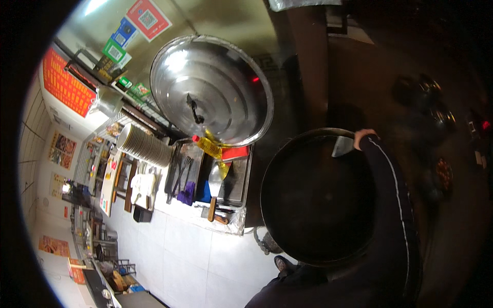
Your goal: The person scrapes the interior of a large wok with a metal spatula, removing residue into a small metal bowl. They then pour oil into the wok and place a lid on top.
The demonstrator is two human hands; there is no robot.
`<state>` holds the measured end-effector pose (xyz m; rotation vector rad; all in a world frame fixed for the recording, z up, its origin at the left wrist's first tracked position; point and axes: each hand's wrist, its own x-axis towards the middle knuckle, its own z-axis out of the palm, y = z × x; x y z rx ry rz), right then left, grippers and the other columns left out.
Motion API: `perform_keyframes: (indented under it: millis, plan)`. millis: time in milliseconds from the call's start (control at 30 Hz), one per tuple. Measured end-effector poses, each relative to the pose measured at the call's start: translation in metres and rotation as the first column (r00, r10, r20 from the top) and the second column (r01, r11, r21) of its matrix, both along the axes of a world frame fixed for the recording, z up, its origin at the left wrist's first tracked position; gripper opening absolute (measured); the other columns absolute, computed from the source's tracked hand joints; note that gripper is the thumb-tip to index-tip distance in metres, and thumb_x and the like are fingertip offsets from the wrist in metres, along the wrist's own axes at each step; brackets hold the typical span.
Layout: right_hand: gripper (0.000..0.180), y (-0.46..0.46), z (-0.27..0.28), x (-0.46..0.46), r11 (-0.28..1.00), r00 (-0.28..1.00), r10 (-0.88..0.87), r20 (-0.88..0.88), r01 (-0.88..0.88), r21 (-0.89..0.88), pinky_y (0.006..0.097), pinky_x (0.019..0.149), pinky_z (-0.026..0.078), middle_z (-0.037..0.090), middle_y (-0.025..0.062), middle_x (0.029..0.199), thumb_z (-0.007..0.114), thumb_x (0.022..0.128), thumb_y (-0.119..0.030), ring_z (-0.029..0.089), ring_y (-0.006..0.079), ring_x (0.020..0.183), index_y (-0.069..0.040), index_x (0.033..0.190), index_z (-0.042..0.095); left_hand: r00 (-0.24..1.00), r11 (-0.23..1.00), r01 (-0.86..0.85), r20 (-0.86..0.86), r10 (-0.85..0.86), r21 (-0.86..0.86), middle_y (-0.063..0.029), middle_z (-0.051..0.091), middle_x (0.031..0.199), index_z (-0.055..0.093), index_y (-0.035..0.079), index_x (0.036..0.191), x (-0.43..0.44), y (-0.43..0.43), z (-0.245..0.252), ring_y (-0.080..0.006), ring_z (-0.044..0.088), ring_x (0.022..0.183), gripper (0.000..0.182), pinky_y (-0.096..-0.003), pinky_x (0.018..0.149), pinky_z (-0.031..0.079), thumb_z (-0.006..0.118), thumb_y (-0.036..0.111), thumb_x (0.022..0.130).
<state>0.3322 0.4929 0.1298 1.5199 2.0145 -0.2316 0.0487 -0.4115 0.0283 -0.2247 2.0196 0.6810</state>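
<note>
My right hand (366, 138) is at the far rim of a large, dark round pan (319, 200), its fingers closed around a flat metal scraper (342, 146). The blade lies against the pan's inner wall; its handle is hidden in the hand. My left hand is out of view. Left of the pan, a big domed metal lid (215, 88) leans against the wall. Below the lid, a bottle of yellow oil (208, 147) stands by a metal tray (244, 192), with a second, wooden-handled scraper (215, 184) across the tray.
Tongs (181, 173), a purple cloth (187, 193) and a wooden-handled knife (221, 219) lie at the counter's near end. Behind them is a tall stack of plates (144, 146). A shoe (281, 263) shows on the tiled floor below the pan. Dim pots (441, 117) are at the right.
</note>
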Motion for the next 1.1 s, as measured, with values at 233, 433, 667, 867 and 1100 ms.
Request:
perform_keyframes:
  millis: [233,433,667,867,1100]
  plan:
    - [0.028,-0.062,-0.007,-0.176,0.792,0.794,0.606,-0.052,-0.608,-0.056,0.0422,0.071,0.052,0.068,0.0141,0.094,0.06,0.069,-0.024,0.065,0.028,0.089,-0.009,0.09,0.071,0.972,0.973,0.232,-0.037,-0.233,-0.011,-0.0115,0.065,0.096,0.059,0.003,0.112,0.025,-0.016,-0.034,-0.0249,0.065,0.068,0.04,-0.0357,0.048,0.05,0.064,0.026,0.08]
    - [0.03,-0.205,-0.007,-0.152,0.755,0.715,0.643,-0.274,-0.653,0.069,0.0444,0.079,0.048,0.067,0.0128,0.096,0.06,0.078,-0.037,0.063,0.0313,0.092,-0.013,0.092,0.069,0.995,0.973,0.09,-0.069,-0.077,0.215,-0.0129,0.064,0.096,0.064,0.0,0.097,0.0,0.035,-0.073,-0.0239,0.064,0.067,0.03,-0.0364,0.054,0.051,0.066,0.023,0.078]
    - [0.035,-0.299,-0.021,-0.041,0.976,0.484,0.215,-0.848,-0.12,0.179,0.0459,0.076,0.046,0.064,0.0182,0.092,0.066,0.076,-0.033,0.06,0.0372,0.088,-0.004,0.095,0.061,0.997,0.993,0.075,0.006,-0.076,0.095,-0.0093,0.068,0.088,0.061,-0.001,0.109,-0.015,0.1,-0.015,-0.0205,0.068,0.068,0.038,-0.0277,0.046,0.048,0.066,0.022,0.079]
    - [0.031,-0.355,0.004,-0.011,0.984,0.356,0.125,-0.926,0.074,0.162,0.0424,0.068,0.049,0.063,0.0182,0.086,0.07,0.074,-0.024,0.061,0.0353,0.078,-0.002,0.094,0.06,0.938,0.927,0.338,-0.144,-0.316,0.164,-0.007,0.067,0.081,0.065,0.003,0.092,-0.081,0.119,-0.032,-0.0195,0.068,0.066,0.026,-0.0311,0.045,0.049,0.057,0.026,0.083]
    - [0.02,-0.466,0.005,-0.001,0.892,-0.029,-0.409,-0.912,0.198,-0.406,0.0264,0.051,0.044,0.052,0.0032,0.074,0.059,0.078,-0.008,0.05,0.0097,0.056,-0.001,0.095,0.051,0.583,0.739,0.665,-0.697,-0.418,0.113,-0.0139,0.065,0.078,0.055,0.006,0.12,-0.193,0.247,-0.047,-0.0227,0.064,0.07,0.046,-0.0333,0.059,0.051,0.063,0.027,0.081]
